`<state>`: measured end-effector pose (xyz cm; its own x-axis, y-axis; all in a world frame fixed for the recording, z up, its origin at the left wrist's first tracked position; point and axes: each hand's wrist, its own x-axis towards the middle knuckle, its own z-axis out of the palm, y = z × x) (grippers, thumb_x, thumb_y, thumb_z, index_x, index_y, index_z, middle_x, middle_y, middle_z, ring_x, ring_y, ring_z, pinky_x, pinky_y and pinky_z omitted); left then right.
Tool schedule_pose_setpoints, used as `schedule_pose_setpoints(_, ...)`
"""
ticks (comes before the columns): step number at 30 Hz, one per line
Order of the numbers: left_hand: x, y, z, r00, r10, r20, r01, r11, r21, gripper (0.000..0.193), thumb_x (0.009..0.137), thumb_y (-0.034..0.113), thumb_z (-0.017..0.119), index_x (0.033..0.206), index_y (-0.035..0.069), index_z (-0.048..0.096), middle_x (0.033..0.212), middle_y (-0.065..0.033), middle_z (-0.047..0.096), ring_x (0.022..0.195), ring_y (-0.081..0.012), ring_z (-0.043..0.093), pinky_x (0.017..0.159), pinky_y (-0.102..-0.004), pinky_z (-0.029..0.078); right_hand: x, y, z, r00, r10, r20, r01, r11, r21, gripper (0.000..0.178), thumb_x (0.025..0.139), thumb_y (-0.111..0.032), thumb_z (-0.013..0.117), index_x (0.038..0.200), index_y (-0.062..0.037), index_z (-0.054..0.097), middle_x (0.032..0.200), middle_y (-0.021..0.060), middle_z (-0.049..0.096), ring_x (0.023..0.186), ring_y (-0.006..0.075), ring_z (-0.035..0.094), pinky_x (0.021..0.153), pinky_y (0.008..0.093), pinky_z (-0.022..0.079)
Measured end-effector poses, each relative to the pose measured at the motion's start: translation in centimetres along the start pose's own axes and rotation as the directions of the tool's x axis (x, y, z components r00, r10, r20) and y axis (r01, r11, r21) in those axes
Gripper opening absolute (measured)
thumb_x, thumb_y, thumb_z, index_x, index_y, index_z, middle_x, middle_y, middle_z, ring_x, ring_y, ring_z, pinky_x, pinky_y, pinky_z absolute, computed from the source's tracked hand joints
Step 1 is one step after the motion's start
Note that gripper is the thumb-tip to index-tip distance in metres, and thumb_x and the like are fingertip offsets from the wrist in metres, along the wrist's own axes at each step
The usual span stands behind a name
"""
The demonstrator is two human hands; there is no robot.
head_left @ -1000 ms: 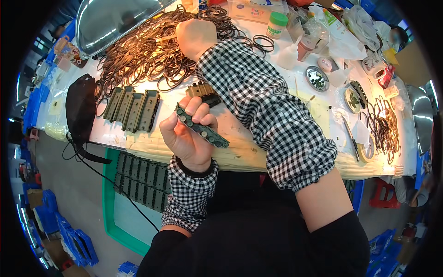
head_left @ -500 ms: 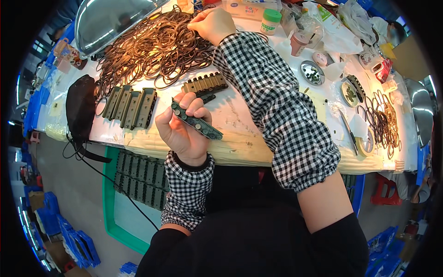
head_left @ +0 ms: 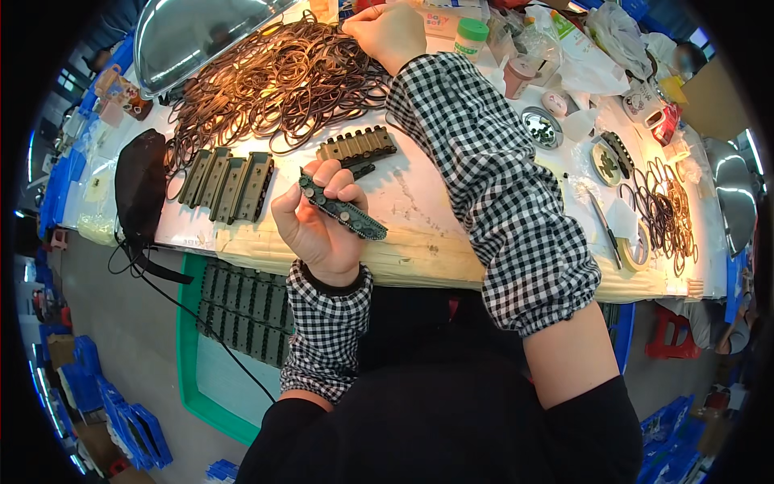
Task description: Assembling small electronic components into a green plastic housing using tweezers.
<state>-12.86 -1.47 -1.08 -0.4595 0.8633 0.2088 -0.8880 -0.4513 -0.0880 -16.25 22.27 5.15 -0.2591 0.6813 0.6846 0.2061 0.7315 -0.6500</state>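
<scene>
My left hand is closed around a dark green toy tank track piece, a long part with round wheels and a toothed edge, tilted down to the right. My right hand reaches across to the far side of the table, fingers pinched together beside a heap of thin brown-black bands. Whatever those fingers hold is too small to make out. Just beyond my left hand lies a tan-olive studded track piece, with a darker one partly under it. Several olive track pieces sit side by side on the left.
A black lamp-like object with a cable stands at the left edge. To the right are a green-capped bottle, a dish of small dark parts, a pen-like tool, tape and more bands. Below, a green tray holds track pieces.
My right hand has shifted slightly right and farther away, with its forearm following. My left hand keeps its hold on the track piece, almost unmoved.
</scene>
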Motion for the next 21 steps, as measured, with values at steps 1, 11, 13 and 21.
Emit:
schedule_pose_setpoints(1,0.0,-0.1,0.0,1.000,0.001,0.000,-0.001,1.000,0.003,0.024,0.077,0.010,0.065,0.095,0.007,0.050,0.084,-0.0015,0.049,0.075,-0.0129,0.050,0.074,-0.0280,0.048,0.2,-0.2,-0.3,1.000,0.006,0.002,-0.006,1.000,-0.022,0.026,0.077,-0.017,0.060,0.060,0.0025,0.061,0.057,0.0214,0.057,0.054,0.0354,0.057,0.053,0.0420,0.046)
schedule_pose_setpoints(11,-0.2,0.2,0.0,1.000,0.018,0.007,-0.018,1.000,0.018,0.022,0.079,0.010,0.064,0.095,0.006,0.050,0.084,-0.0020,0.049,0.075,-0.0133,0.050,0.074,-0.0279,0.049,-1.7,-7.0,-6.8,0.956,-0.133,0.262,0.117,0.990,0.079,0.018,0.081,-0.016,0.062,0.082,0.0016,0.065,0.076,0.0199,0.065,0.071,0.0344,0.063,0.066,0.0394,0.050)
schedule_pose_setpoints(13,0.2,0.2,0.2,1.000,0.024,-0.018,-0.024,1.000,0.015,0.022,0.079,0.011,0.063,0.096,0.006,0.050,0.085,-0.0020,0.049,0.075,-0.0132,0.050,0.074,-0.0280,0.049,-1.9,-7.0,-7.1,0.898,-0.183,0.400,0.246,0.963,-0.113,0.016,0.082,-0.015,0.061,0.086,-0.0007,0.067,0.079,0.0199,0.066,0.076,0.0351,0.064,0.069,0.0423,0.051)
schedule_pose_setpoints(21,0.3,-0.3,0.1,1.000,-0.009,0.004,0.008,0.998,0.056,0.021,0.081,0.011,0.062,0.096,0.005,0.050,0.087,-0.0027,0.049,0.077,-0.0136,0.049,0.073,-0.0280,0.049,-1.4,-7.3,-8.0,0.959,-0.271,0.087,0.275,0.961,-0.038,0.015,0.083,-0.015,0.060,0.079,-0.0015,0.062,0.071,0.0176,0.063,0.071,0.0353,0.062,0.065,0.0442,0.049)
